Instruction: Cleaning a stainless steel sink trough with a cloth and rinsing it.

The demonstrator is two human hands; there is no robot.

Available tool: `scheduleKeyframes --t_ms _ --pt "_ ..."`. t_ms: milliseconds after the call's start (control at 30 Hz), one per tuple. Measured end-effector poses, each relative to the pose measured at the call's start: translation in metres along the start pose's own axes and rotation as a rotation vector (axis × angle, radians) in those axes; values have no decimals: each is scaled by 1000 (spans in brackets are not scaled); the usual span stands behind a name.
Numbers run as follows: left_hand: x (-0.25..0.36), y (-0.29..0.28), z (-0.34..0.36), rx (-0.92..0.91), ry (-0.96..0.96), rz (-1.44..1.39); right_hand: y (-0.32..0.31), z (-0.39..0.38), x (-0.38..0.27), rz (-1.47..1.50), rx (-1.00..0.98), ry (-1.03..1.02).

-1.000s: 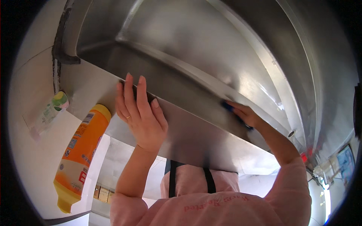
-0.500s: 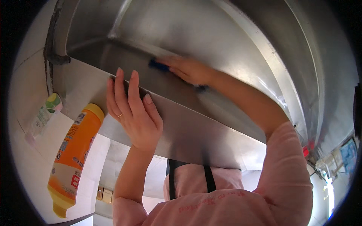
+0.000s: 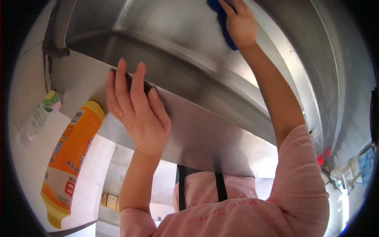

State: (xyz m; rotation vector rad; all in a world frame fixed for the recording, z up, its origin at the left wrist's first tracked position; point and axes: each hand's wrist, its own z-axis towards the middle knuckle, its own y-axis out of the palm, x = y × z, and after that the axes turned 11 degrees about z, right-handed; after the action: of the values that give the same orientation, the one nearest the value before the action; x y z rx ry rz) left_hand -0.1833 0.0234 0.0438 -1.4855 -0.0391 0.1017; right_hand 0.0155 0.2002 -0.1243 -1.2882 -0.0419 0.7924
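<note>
My right hand (image 3: 241,27) presses a dark blue cloth (image 3: 223,23) flat against the inner face of a large, hollow stainless-steel unit (image 3: 169,31), near the top of the view. The forearm reaches over the metal from the right. My left hand (image 3: 138,110) rests on the near metal edge, its fingers stretched and slightly apart, with a ring on one of them. Nothing is in it. Beside that hand, on the left, lies or stands an orange bottle (image 3: 71,154) with yellow ends; which way up it is I cannot tell.
A clear bottle with a green and white label (image 3: 43,110) is at the far left, by the white tiled wall. Dark sealant (image 3: 49,51) runs along the left corner of the metal. A small red object (image 3: 320,159) and a lit area show at the far right.
My right hand has swept the blue cloth up and to the right, from the recess near the edge to the broad inner face. My left hand keeps its place on the edge.
</note>
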Motion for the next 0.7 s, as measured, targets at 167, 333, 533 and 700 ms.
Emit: scheduleKeyframes --t_ms 167,333,533,700 --pt "2 0 6 5 20 2 23 -59 -32 664 -371 -27" --pt "4 -4 6 -16 4 16 -55 -129 -45 1359 -824 532" --pt "1 -10 4 -62 -3 25 -213 -260 37 561 -1127 514" --pt "4 -7 6 -64 14 25 -222 -270 59 235 -712 469"
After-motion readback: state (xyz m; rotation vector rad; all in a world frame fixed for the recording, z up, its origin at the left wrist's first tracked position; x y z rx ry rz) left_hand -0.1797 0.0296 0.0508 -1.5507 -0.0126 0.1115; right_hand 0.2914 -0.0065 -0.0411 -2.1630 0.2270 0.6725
